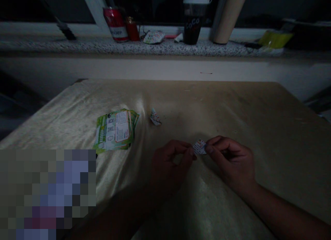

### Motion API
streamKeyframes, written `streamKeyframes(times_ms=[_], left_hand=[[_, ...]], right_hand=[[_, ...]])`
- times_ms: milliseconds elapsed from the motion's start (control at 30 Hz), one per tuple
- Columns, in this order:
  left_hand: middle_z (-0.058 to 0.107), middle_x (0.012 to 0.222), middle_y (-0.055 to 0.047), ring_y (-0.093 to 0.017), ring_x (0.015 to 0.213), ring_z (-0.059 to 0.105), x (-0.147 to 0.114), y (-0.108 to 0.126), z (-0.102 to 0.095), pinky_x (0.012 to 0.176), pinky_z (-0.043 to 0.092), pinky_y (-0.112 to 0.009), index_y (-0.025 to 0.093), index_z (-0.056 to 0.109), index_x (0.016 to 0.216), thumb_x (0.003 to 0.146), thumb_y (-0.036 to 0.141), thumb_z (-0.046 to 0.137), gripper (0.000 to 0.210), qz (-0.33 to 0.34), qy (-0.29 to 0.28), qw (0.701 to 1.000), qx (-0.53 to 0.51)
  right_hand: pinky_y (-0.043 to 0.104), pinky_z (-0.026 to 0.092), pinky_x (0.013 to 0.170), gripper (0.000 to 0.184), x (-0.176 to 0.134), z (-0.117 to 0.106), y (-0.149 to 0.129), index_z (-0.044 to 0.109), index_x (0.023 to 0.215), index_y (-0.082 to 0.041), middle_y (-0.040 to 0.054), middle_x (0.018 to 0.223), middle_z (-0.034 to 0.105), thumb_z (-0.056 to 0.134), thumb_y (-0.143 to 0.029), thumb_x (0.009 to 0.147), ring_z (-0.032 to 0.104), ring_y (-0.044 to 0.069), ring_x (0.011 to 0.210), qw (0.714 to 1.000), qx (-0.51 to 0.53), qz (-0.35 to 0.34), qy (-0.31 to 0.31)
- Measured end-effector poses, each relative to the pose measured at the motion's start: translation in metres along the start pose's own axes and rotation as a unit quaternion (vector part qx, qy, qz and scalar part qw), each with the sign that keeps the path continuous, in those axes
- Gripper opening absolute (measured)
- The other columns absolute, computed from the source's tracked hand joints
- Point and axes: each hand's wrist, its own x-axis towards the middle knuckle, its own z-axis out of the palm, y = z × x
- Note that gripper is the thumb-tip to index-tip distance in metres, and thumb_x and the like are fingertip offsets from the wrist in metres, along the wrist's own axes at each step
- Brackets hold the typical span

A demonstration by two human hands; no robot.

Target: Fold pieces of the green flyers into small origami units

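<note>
A small folded piece of printed paper point(199, 147) is pinched between both hands, just above the table. My left hand point(172, 162) grips its left corner between thumb and fingertips. On the opposite side, my right hand point(232, 160) pinches the right corner the same way. The paper is whitish with dark and orange print, roughly diamond-shaped. Behind it and to the left, a second folded paper piece point(155, 117) with similar print lies on the table, touched by neither hand.
Green printed packets point(113, 129) lie stacked on the cloth-covered table point(253, 119), left of my hands. Along the granite sill point(85, 45) stand a red can point(115, 24), a small red bottle point(132, 29), a lidded cup point(192, 24) and a tan cylinder point(230, 18). A pixelated patch hides the lower left.
</note>
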Motion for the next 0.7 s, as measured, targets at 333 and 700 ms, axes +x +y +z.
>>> streamKeyframes(times_ms=[333, 700], left_hand=[[0.074, 0.072, 0.001, -0.012, 0.067, 0.070, 0.003, 0.002, -0.001, 0.065, 0.056, -0.022, 0.019, 0.068, 0.074, 0.087, 0.021, 0.068, 0.013, -0.016, 0.032, 0.999, -0.012], [0.074, 0.078, 0.000, -0.012, 0.072, 0.071, 0.002, -0.004, -0.005, 0.068, 0.056, -0.022, 0.019, 0.070, 0.077, 0.088, 0.021, 0.069, 0.011, 0.001, 0.044, 0.999, -0.013]], right_hand=[[0.024, 0.056, 0.063, 0.010, 0.004, -0.007, 0.006, 0.075, 0.078, -0.023, 0.0022, 0.081, 0.077, 0.073, -0.024, 0.088, 0.071, 0.015, 0.071, 0.999, 0.029, 0.013, -0.023], [0.019, 0.056, 0.054, 0.010, 0.003, -0.009, 0.004, 0.077, 0.080, -0.023, 0.0004, 0.074, 0.078, 0.081, -0.015, 0.076, 0.071, 0.012, 0.060, 1.000, -0.019, -0.009, -0.005]])
